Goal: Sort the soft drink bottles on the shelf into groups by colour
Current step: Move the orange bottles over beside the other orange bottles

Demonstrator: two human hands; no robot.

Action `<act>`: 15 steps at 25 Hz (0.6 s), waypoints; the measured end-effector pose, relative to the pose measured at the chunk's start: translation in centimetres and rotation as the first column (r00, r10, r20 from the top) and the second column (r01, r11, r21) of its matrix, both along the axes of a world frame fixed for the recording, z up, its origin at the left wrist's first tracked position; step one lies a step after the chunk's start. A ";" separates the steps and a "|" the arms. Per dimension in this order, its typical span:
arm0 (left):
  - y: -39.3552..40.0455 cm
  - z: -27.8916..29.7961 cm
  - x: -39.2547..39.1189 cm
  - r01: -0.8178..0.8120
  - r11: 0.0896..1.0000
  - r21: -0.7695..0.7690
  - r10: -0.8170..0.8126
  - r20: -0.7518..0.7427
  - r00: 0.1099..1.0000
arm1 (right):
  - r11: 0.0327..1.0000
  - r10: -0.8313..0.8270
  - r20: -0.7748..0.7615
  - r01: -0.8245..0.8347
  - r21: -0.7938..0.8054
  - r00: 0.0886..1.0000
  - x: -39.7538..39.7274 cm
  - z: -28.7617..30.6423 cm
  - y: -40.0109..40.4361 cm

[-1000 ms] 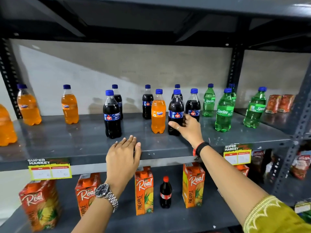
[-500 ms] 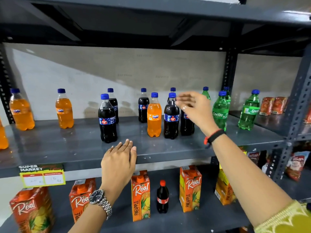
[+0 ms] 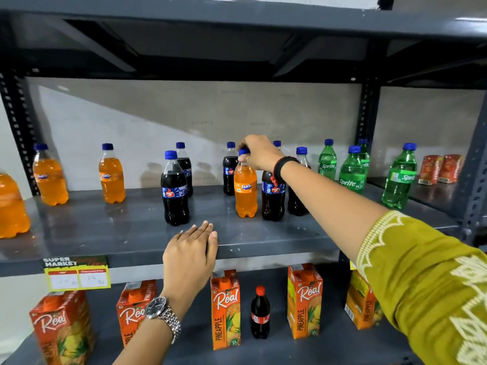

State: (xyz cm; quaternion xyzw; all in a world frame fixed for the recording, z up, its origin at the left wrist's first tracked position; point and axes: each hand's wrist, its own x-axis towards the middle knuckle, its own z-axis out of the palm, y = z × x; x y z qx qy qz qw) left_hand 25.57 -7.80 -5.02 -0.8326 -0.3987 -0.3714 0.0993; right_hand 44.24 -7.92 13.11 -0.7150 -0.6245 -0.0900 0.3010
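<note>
Orange Fanta [image 3: 245, 192] is the odd one out: it stands mid-shelf among the cola bottles [image 3: 273, 196], touching the one at its 3 o'clock, w/ another cola [image 3: 229, 169] just behind at 11. Only one view, the head cam.

My right hand [image 3: 259, 154] is curled over its blue cap [image 3: 243, 152], fingertips pinching cap and neck. My left hand [image 3: 192, 248] lies flat and loose on the shelf edge [image 3: 263, 246] at 7 o'clock from the bottle, holding nothing.

Handling, my guess: full PET bottle, so fairly heavy for its size, stiff enough not to crush, but smooth and prob. slick on the belly. Cap ridges give good bite; the neck under the cap ring is the safest hold for a straight lift, clear of neighbours. Lower down there's no room for fingers on the cola side.

Other orange bottles [image 3: 112, 177] sit well apart at 9 o'clock, the green Sprites [image 3: 351, 177] at 3.
</note>
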 end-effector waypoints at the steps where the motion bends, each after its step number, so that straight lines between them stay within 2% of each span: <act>1: 0.0 0.2 -0.1 0.007 1.000 -0.001 -0.007 0.001 1.000 | 0.999 0.017 -0.033 -0.015 0.043 0.999 0.1 -0.1 -0.1; 3: -0.3 0.6 -0.5 0.042 0.999 -0.028 -0.041 0.029 0.999 | 0.994 0.060 -0.093 -0.051 0.093 0.994 0.3 -0.4 -0.6; 7: -0.3 1.8 -3.2 0.105 0.977 -0.183 -0.086 0.110 0.990 | 0.978 0.143 -0.160 -0.115 0.175 0.977 -0.3 -1.0 -2.2; 13: 2.5 2.2 -12.1 -0.076 0.983 -0.169 0.084 0.040 0.996 | 0.943 0.280 -0.201 -0.230 0.240 0.939 -6.5 -0.8 -3.9; 15: 3.2 2.0 -16.8 -0.121 0.982 -0.143 0.131 0.061 0.989 | 0.926 0.327 -0.250 -0.255 0.279 0.911 -10.0 -1.0 -2.2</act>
